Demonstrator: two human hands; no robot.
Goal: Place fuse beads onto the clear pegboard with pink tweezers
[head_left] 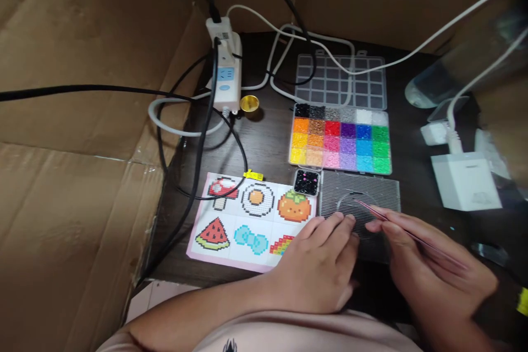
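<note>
A clear square pegboard (363, 190) lies on the dark table. My left hand (322, 264) rests on its near left corner, fingers stretched flat, holding nothing. My right hand (429, 269) is closed in a pinch on pink tweezers (396, 225), whose tips hover over the middle of the pegboard. A pattern card (243, 214) with pixel pictures of a mushroom, egg, persimmon, watermelon, bow and rainbow lies just left of my left hand. A small tray of black beads (307, 182) sits at the pegboard's far left corner.
An open bead box (340, 143) with many coloured compartments stands behind the pegboard, lid (341, 81) folded back. A power strip (225, 74), black and white cables, a gold cap (249, 103) and white adapters (466, 180) crowd the table. Cardboard walls surround it.
</note>
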